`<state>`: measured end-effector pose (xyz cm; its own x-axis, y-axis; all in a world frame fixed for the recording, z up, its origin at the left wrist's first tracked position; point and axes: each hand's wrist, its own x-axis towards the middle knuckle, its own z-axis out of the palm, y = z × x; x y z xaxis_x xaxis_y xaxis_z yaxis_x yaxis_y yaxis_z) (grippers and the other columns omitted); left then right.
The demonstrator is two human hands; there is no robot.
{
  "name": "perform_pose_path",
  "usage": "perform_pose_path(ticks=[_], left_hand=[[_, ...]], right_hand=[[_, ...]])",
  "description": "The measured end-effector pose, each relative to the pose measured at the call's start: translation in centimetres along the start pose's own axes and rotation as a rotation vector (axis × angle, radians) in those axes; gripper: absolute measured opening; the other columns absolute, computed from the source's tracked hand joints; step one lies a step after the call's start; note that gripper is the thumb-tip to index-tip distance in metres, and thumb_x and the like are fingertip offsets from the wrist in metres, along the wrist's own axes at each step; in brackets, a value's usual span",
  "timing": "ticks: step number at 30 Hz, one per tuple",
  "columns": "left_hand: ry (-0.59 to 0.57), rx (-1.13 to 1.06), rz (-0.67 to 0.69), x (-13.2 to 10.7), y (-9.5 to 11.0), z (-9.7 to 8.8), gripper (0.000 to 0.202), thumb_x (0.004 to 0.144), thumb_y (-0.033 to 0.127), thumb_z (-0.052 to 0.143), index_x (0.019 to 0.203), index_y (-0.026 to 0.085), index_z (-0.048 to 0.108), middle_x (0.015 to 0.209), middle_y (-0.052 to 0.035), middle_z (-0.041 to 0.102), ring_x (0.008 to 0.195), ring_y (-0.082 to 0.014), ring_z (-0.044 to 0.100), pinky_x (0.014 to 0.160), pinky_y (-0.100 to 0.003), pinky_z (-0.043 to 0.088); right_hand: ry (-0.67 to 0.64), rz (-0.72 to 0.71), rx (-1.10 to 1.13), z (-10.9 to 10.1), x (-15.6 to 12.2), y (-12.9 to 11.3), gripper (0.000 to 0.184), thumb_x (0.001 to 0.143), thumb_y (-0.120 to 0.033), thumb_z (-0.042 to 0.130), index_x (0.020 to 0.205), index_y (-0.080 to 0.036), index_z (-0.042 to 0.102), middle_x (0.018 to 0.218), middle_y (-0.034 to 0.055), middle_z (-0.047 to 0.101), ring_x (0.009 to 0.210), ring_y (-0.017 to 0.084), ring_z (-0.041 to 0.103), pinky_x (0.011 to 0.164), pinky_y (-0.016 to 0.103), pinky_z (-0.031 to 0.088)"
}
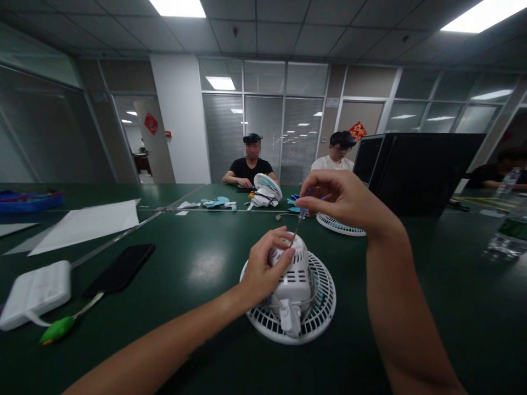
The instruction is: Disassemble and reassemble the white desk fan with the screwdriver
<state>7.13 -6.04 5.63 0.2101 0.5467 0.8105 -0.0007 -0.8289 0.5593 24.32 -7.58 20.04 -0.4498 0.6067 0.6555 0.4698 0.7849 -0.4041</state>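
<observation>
A white electric fan lies face down on the green table, its round grille underneath and its slotted motor housing on top. My left hand grips the housing, thumb and fingers closed around its top by the screwdriver's tip. Pinched in my right hand is a screwdriver with a clear handle, held tilted with its shaft pointing down at the housing top. Whether a screw sits under the tip is hidden by my left fingers. A white plug rests against the fan's near side, with cable wound around the base.
Left: white power bank, black phone, paper sheets and blue tray. Right: black box-like case and water bottle. Beyond: another fan, blue blades, a grille and two seated people.
</observation>
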Motion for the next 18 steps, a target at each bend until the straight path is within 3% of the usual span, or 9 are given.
perform_pose_path(ticks=[4,9,12,15,18], left_hand=[[-0.011,0.021,0.049,0.0,0.1,-0.3,0.011,0.088,0.02,0.06,0.078,0.019,0.055,0.103,-0.0088,0.068,0.116,-0.0248,0.061,0.102,-0.045,0.045],[-0.042,0.058,0.081,0.2,0.1,-0.5,0.012,0.088,0.02,0.059,0.077,0.019,0.057,0.1,-0.0078,0.067,0.114,-0.024,0.062,0.102,-0.044,0.046],[-0.052,0.064,0.097,0.3,0.1,-0.5,0.012,0.089,0.02,0.059,0.077,0.019,0.058,0.098,-0.0073,0.067,0.112,-0.0238,0.063,0.102,-0.044,0.046],[-0.051,0.062,0.104,0.3,0.0,-0.5,0.012,0.088,0.019,0.059,0.077,0.019,0.057,0.097,-0.0074,0.066,0.111,-0.0237,0.063,0.101,-0.042,0.047],[-0.049,0.06,0.107,0.3,0.0,-0.5,0.012,0.088,0.018,0.059,0.076,0.018,0.056,0.097,-0.0076,0.066,0.111,-0.0235,0.063,0.1,-0.042,0.047]], right_hand=[[0.057,-0.001,0.012,-0.1,0.0,0.3,0.035,0.072,-0.048,0.078,0.072,-0.016,0.062,0.064,0.0006,0.061,0.058,0.013,0.059,0.051,0.025,0.046],[0.288,0.0,0.173,-0.7,-0.3,0.1,0.035,0.071,-0.046,0.079,0.07,-0.02,0.057,0.062,-0.0007,0.061,0.054,0.014,0.061,0.05,0.028,0.049],[0.356,0.034,0.235,-1.9,-0.7,0.0,0.032,0.071,-0.045,0.08,0.072,-0.022,0.058,0.066,0.002,0.064,0.056,0.016,0.063,0.053,0.03,0.051],[0.29,0.106,0.216,-3.3,-1.2,1.0,0.028,0.073,-0.043,0.079,0.077,-0.022,0.06,0.066,0.0028,0.064,0.054,0.014,0.06,0.052,0.03,0.049],[0.096,0.229,0.098,-3.7,-1.9,3.4,0.029,0.078,-0.047,0.073,0.083,-0.021,0.061,0.059,0.0002,0.059,0.049,0.013,0.057,0.048,0.028,0.044]])
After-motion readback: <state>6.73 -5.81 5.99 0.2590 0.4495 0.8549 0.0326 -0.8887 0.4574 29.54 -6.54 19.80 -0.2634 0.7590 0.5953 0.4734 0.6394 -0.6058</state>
